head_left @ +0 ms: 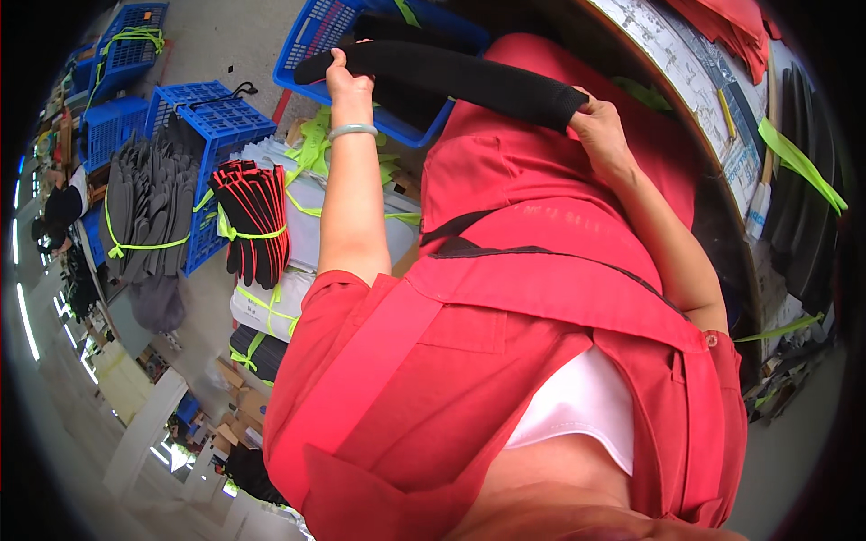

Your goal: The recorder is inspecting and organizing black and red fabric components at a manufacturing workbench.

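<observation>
Crosswise, black fabric [460, 74] between hands [347, 86] [599, 133], tip leftward.

worn clothing, head view

red short-sleeved shirt [392, 464] with pointed collar [347, 482]; red apron [559, 284] over it, wide red shoulder straps [370, 370], dark edging [595, 261] on bib, faint lettering [559, 215] below. small round button [712, 341] by right sleeve [722, 374]. white undershirt [586, 397] at neckline. pale, smooth bangle [353, 131] on left wrist [351, 114].

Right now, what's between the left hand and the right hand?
One long black cloth, spanning from the left hand to the right hand, partly over the blue crate. Shows in the head view.
</observation>
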{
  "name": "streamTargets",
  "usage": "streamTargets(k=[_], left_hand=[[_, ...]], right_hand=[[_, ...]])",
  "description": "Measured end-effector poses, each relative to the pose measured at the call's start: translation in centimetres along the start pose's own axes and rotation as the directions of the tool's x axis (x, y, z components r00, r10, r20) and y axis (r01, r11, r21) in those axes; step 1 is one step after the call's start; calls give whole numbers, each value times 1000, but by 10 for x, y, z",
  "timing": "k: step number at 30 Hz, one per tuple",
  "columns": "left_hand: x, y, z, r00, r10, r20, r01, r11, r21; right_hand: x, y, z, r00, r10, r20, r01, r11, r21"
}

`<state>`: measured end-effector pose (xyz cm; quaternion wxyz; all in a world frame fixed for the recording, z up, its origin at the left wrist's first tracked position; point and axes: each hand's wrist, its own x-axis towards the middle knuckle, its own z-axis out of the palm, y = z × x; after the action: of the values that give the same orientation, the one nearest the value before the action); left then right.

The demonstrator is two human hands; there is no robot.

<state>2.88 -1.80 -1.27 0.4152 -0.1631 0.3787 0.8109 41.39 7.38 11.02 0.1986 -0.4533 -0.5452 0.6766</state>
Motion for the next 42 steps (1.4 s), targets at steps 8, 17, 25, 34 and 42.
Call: streamTargets(k=[8,17,25,34,42], left_hand=[[8,-3,-3,997,29,74,-31,999,30],[-97,-77,64,876,-318,361,246,941,232],[-156,-95,63,795,-467,387,212,812,544],[-143,-96,37,777,-525,348,381,832,403],[-121,-96,11,883,-450,134,356,828,433]], right_hand=[[7,-40,-57,959,3,284,87,949,-304],[43,-25,5,945,109,310,10,933,-359],[42,-31,50,984,-78,162,136,913,-385],[61,-33,66,949,166,268,6,840,-542],[91,-27,56,828,411,381,-168,830,-531]])
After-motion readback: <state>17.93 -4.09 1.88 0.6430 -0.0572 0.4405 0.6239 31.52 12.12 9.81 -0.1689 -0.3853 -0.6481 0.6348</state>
